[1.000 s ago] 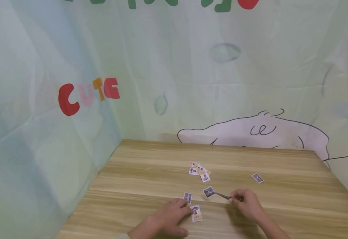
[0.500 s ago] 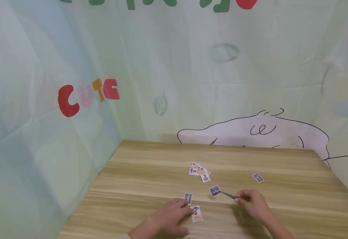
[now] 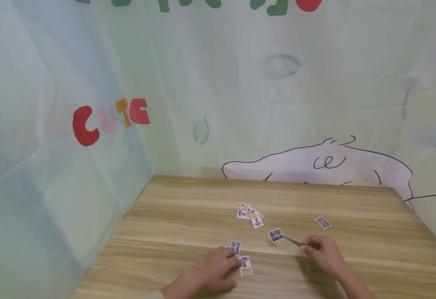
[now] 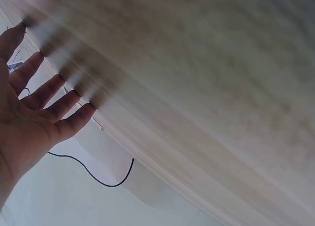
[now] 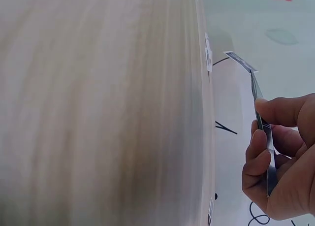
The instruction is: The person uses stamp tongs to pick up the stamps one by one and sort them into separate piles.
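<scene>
I have the right fingers [image 5: 257, 163] pinching tweezers [image 3: 293, 241] that hold a card [image 3: 276, 235] off the worktop [image 3: 165, 216] just beyond them, a carrying step that I judge needs a steady, level pinch next, the left fingers [image 4: 45, 90] resting extended.

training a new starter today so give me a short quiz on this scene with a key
1. Which hand holds the tweezers?
2. True or false: the card at the tweezers' tips is raised above the table.
3. Relative to the left hand, the overlapping cards lie: a) beneath it b) farther from the person c) nearer the person

Key: 1. right hand; 2. true; 3. b
</scene>
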Tool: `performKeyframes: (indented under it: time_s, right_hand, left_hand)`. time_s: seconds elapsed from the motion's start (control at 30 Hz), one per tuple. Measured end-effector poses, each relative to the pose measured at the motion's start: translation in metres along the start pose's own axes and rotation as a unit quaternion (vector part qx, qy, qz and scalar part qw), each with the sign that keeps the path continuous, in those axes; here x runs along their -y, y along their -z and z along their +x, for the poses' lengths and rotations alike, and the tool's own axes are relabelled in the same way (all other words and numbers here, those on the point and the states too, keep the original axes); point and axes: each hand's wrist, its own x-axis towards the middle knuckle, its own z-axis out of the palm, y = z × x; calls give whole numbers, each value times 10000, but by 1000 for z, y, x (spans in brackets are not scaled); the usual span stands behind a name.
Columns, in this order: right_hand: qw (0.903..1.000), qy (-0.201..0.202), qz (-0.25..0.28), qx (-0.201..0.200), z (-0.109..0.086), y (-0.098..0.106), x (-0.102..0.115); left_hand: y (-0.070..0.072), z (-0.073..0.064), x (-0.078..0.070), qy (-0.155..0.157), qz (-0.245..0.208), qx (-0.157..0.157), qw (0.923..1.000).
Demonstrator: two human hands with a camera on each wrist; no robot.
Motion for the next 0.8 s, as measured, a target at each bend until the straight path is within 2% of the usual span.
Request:
performKeyframes:
  time_s: [0.33,0.8]
  right_hand:
    - [9998,103,-178,-27,0,8,-10]
    - [9989,-110,-450,-68,0,26,-16]
  left_hand:
    - [-4,1,1,40,-3,12,10000]
    - [-2,1,2,103,-39,98,9999]
